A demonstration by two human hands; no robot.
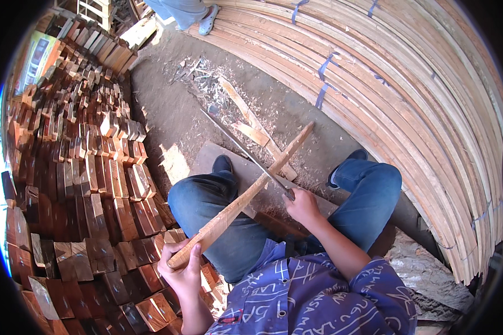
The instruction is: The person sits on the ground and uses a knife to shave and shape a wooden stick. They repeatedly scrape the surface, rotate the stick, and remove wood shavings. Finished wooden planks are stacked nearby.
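My left hand [180,269] is closed round the near end of a long, narrow wooden stick [229,216], which slants up and away to the right across my legs. Its far end is tapered. In my right hand [303,207] is the handle of a machete [237,144]. The long dark blade points away to the left and crosses over the stick near its middle; whether it touches the wood I cannot tell. Beyond lie a loose pale wood strip [241,103] and a shorter offcut [250,134], among wood shavings [204,78] on the ground.
Stacked cut wood blocks [95,184] fill the left side. Long bundled planks [385,84] with blue ties run along the right. A flat board [209,156] lies beneath my feet. At the top stands another person [187,12]. A rough log [425,268] is at lower right.
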